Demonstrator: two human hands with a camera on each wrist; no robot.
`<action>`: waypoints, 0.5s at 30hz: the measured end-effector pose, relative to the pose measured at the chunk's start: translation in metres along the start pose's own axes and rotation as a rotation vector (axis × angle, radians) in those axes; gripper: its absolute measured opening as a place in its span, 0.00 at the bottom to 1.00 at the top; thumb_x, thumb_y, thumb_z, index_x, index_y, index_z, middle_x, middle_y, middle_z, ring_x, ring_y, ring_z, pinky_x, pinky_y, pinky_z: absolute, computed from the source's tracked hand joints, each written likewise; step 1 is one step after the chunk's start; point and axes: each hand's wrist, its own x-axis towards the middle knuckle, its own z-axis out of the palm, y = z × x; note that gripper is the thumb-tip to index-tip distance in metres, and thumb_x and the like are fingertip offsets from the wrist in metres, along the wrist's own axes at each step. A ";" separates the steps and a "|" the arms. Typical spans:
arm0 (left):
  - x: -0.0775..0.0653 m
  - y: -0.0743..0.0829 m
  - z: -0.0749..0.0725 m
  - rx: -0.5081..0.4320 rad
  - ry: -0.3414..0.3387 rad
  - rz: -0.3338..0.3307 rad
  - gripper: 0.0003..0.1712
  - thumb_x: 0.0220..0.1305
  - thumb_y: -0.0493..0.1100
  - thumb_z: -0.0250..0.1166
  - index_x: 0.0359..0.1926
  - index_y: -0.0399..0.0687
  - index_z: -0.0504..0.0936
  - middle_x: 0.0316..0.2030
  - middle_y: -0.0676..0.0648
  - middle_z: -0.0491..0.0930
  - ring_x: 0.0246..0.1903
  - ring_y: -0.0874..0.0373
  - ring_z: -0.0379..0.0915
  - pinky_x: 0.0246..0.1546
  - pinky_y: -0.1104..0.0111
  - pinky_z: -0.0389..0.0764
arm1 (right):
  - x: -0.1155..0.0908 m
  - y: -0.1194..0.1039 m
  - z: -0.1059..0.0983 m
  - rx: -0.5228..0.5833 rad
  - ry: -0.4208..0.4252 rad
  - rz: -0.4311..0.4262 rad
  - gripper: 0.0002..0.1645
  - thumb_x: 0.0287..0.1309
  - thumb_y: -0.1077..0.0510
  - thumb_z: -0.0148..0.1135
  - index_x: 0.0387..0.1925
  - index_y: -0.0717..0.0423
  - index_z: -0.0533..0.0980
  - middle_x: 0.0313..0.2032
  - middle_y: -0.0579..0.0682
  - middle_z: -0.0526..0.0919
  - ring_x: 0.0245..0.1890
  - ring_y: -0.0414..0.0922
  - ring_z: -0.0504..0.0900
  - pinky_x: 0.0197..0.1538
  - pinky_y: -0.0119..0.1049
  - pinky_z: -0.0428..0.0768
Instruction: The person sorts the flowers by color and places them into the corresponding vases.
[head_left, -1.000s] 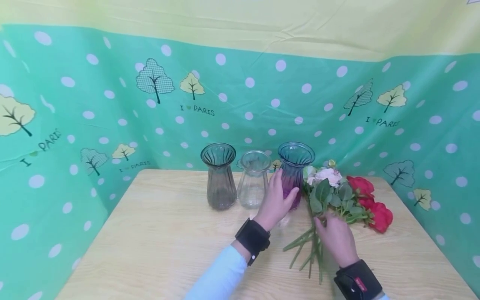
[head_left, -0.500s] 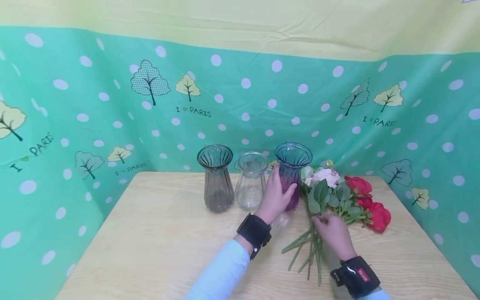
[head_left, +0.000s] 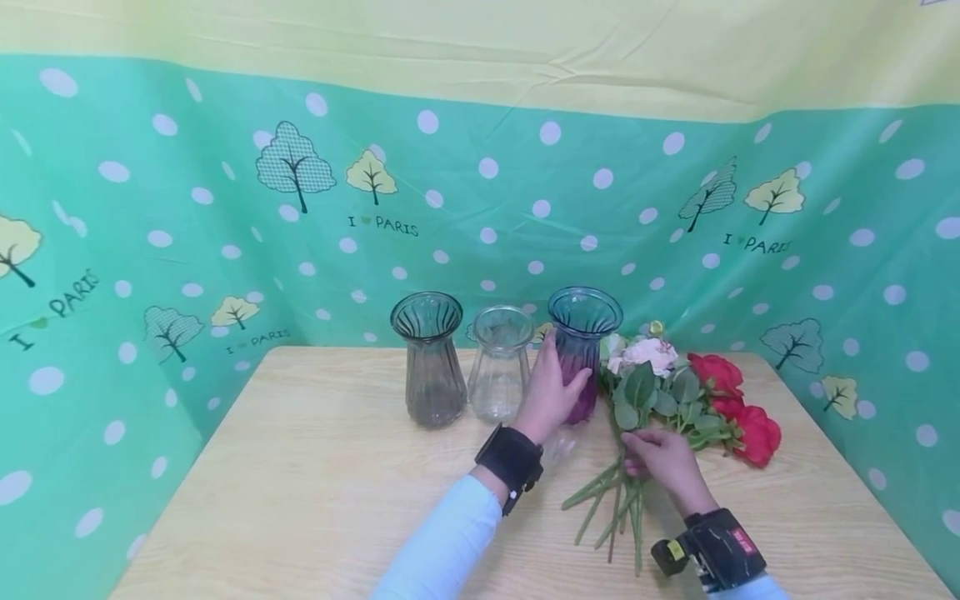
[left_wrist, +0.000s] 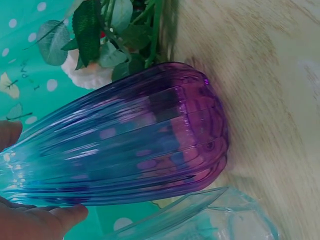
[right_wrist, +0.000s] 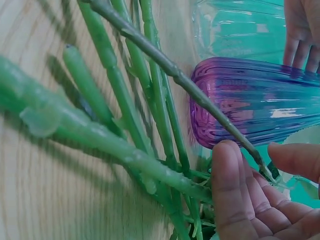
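One dark stem [right_wrist: 200, 96] lies in my right grip [head_left: 671, 467], whose curled fingers have just come into view around it, so it is singled out from the green stems [right_wrist: 107, 60] right of the blue-purple ribbed vase [left_wrist: 120, 135]. My left grip [head_left: 547, 398] holds that vase near its neck, upright on the surface [head_left: 315, 492]. Behind the vase, the polka-dot curtain [head_left: 465, 183] reads "I PARIS"; my right wristband's red tag [head_left: 743, 540] is illegible.

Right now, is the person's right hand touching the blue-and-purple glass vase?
Apart. The head view shows a gap between the right hand and the blue-and-purple glass vase, with wooden tabletop visible in it.
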 end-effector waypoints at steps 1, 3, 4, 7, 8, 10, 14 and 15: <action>0.000 -0.001 0.001 0.006 0.004 0.003 0.45 0.64 0.51 0.60 0.70 0.31 0.49 0.68 0.34 0.56 0.68 0.45 0.55 0.69 0.55 0.59 | 0.000 0.000 0.000 -0.003 -0.001 0.000 0.24 0.63 0.58 0.55 0.51 0.77 0.70 0.29 0.58 0.84 0.24 0.40 0.82 0.32 0.33 0.85; 0.001 -0.002 0.002 0.020 0.015 0.009 0.45 0.63 0.51 0.60 0.69 0.31 0.50 0.68 0.34 0.58 0.68 0.45 0.56 0.70 0.52 0.55 | 0.000 0.000 0.001 -0.001 -0.003 0.002 0.24 0.62 0.59 0.55 0.51 0.77 0.70 0.30 0.60 0.84 0.24 0.40 0.82 0.32 0.33 0.85; 0.001 -0.002 0.003 0.033 0.022 0.013 0.45 0.63 0.51 0.60 0.69 0.31 0.50 0.67 0.34 0.58 0.67 0.45 0.57 0.71 0.51 0.54 | 0.001 0.000 0.001 0.004 -0.001 0.004 0.23 0.62 0.59 0.56 0.51 0.77 0.70 0.30 0.60 0.84 0.24 0.40 0.82 0.32 0.33 0.85; 0.002 -0.004 0.005 0.065 0.040 0.018 0.45 0.63 0.52 0.60 0.69 0.31 0.51 0.67 0.35 0.60 0.67 0.46 0.58 0.71 0.48 0.50 | 0.002 0.000 0.002 0.017 0.005 0.006 0.23 0.62 0.60 0.56 0.50 0.77 0.71 0.29 0.59 0.84 0.24 0.40 0.82 0.32 0.32 0.85; 0.002 -0.004 0.005 0.073 0.045 0.019 0.45 0.63 0.52 0.60 0.69 0.31 0.51 0.67 0.35 0.60 0.66 0.46 0.59 0.71 0.47 0.49 | 0.003 0.000 0.002 0.024 0.007 0.009 0.23 0.62 0.60 0.56 0.50 0.77 0.71 0.29 0.58 0.84 0.24 0.40 0.82 0.32 0.32 0.85; 0.002 -0.004 0.006 0.087 0.049 0.016 0.44 0.63 0.52 0.60 0.69 0.32 0.51 0.67 0.35 0.61 0.66 0.47 0.59 0.71 0.48 0.49 | 0.004 0.001 0.002 0.033 0.013 0.006 0.23 0.63 0.59 0.55 0.49 0.77 0.71 0.28 0.57 0.84 0.23 0.40 0.82 0.32 0.32 0.85; 0.003 -0.004 0.006 0.094 0.049 0.010 0.44 0.63 0.53 0.60 0.69 0.32 0.52 0.66 0.36 0.62 0.66 0.47 0.59 0.71 0.46 0.49 | 0.006 0.002 0.002 0.056 0.020 0.011 0.23 0.63 0.58 0.55 0.50 0.76 0.71 0.28 0.55 0.84 0.24 0.40 0.83 0.32 0.33 0.85; 0.003 -0.004 0.006 0.093 0.049 0.009 0.44 0.63 0.53 0.60 0.69 0.32 0.52 0.66 0.36 0.62 0.66 0.47 0.59 0.70 0.46 0.49 | 0.007 0.002 0.002 0.062 0.022 0.012 0.23 0.63 0.58 0.55 0.51 0.76 0.70 0.29 0.55 0.84 0.24 0.40 0.83 0.32 0.33 0.85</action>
